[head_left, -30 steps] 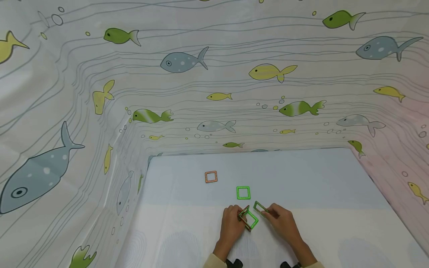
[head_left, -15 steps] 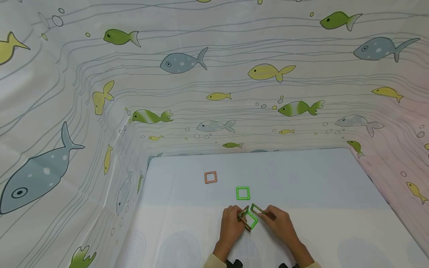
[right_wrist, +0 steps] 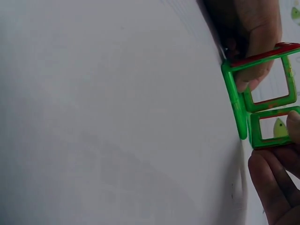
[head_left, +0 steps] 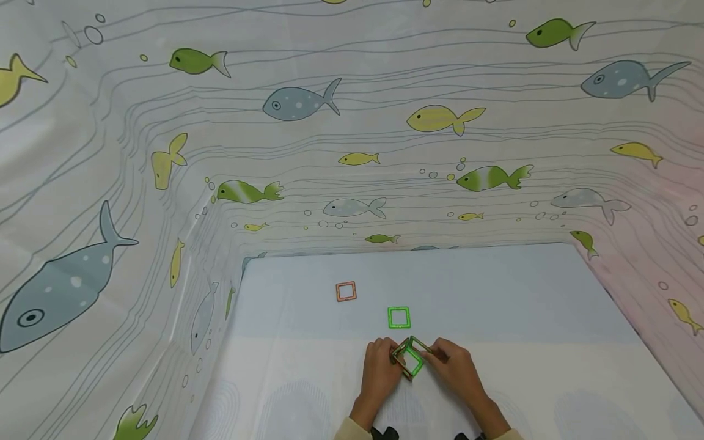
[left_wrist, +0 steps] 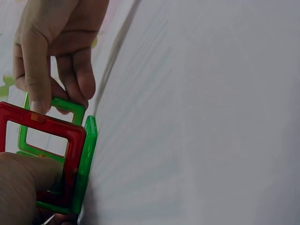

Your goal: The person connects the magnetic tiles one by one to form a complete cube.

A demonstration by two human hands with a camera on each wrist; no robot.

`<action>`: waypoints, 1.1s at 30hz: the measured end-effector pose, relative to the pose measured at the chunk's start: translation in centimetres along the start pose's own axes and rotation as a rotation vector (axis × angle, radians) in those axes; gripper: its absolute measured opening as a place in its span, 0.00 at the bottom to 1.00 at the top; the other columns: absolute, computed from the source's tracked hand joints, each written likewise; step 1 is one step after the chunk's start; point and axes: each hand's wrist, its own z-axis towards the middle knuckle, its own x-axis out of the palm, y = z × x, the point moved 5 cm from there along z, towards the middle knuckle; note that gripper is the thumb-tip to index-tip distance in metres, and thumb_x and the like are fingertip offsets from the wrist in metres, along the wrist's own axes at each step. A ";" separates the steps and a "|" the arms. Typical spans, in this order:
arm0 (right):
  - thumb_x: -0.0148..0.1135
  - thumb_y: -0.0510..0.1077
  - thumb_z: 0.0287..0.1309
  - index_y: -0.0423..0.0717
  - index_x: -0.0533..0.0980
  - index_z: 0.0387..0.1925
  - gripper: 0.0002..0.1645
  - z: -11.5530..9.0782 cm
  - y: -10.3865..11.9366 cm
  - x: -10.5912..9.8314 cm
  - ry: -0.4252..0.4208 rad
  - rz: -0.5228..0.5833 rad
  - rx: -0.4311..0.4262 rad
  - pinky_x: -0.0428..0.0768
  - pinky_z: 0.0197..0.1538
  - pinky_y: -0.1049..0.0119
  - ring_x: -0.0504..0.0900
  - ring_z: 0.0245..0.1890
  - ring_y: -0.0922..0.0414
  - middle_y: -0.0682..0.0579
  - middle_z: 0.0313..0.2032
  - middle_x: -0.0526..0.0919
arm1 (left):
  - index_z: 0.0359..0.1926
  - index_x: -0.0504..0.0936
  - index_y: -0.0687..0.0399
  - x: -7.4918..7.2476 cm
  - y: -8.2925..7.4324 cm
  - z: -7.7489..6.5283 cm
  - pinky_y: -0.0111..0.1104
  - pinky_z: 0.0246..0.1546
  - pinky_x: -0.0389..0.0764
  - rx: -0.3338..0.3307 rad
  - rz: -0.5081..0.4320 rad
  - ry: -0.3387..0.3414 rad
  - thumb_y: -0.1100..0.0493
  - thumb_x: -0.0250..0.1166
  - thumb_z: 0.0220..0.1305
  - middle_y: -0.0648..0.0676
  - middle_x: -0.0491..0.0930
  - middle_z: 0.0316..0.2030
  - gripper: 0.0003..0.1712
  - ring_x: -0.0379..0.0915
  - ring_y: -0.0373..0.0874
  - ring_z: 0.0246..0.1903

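Square magnetic tiles with hollow centres are in both hands. My left hand (head_left: 381,368) grips a partly joined group, its thumb reaching through a red tile (left_wrist: 75,161). A green tile (left_wrist: 87,157) lies flat on the table under that group, and another green tile stands up from it. My right hand (head_left: 455,366) pinches one more green tile (right_wrist: 256,132) between thumb and fingers. That tile's edge is right against the group; whether it touches I cannot tell. The left fingers are partly hidden behind the tiles.
Beyond the hands, a loose green tile (head_left: 399,309) lies flat on the white table (head_left: 522,299). Farther back and left is an orange-red tile (head_left: 354,291). A fish-printed cloth (head_left: 308,140) rises around the table's back and sides.
My right hand has moved left with its green tile, bringing it up against the tile group. The left hand stays in place, holding the group.
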 end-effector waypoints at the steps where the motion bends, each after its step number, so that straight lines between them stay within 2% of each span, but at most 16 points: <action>1: 0.79 0.36 0.44 0.58 0.75 0.22 0.19 0.0 0.0 0.1 0.001 0.000 -0.002 0.76 0.27 0.73 0.74 0.23 0.74 0.66 0.23 0.81 | 0.32 0.80 0.46 0.0 0.0 0.0 0.25 0.29 0.63 0.000 0.000 -0.001 0.62 0.72 0.52 0.42 0.74 0.26 0.09 0.61 0.35 0.29; 12: 0.78 0.37 0.45 0.58 0.75 0.23 0.18 0.0 0.0 0.5 0.036 -0.014 0.014 0.76 0.29 0.73 0.73 0.25 0.74 0.68 0.22 0.78 | 0.32 0.80 0.47 0.1 0.0 0.0 0.25 0.29 0.62 0.008 0.004 -0.004 0.62 0.73 0.51 0.42 0.73 0.25 0.10 0.61 0.34 0.28; 22: 0.76 0.39 0.50 0.50 0.80 0.32 0.10 0.6 -0.3 1.6 0.160 -0.066 0.083 0.70 0.29 0.72 0.67 0.25 0.71 0.64 0.26 0.75 | 0.33 0.81 0.47 0.1 -0.1 0.0 0.26 0.30 0.65 0.024 0.023 -0.020 0.62 0.73 0.51 0.43 0.76 0.27 0.09 0.63 0.35 0.29; 27: 0.76 0.38 0.50 0.49 0.79 0.29 0.10 1.2 0.0 2.2 0.236 -0.107 0.113 0.67 0.29 0.71 0.64 0.25 0.68 0.61 0.26 0.72 | 0.32 0.80 0.47 0.0 -0.1 0.0 0.26 0.29 0.64 0.020 0.018 -0.023 0.62 0.73 0.51 0.43 0.75 0.26 0.10 0.62 0.35 0.29; 33: 0.74 0.35 0.51 0.48 0.76 0.26 0.12 1.3 0.3 2.5 0.248 -0.129 0.127 0.64 0.29 0.71 0.63 0.25 0.65 0.59 0.24 0.70 | 0.31 0.80 0.47 0.1 -0.2 0.0 0.25 0.29 0.64 0.024 0.017 -0.031 0.63 0.72 0.50 0.43 0.74 0.26 0.10 0.61 0.35 0.28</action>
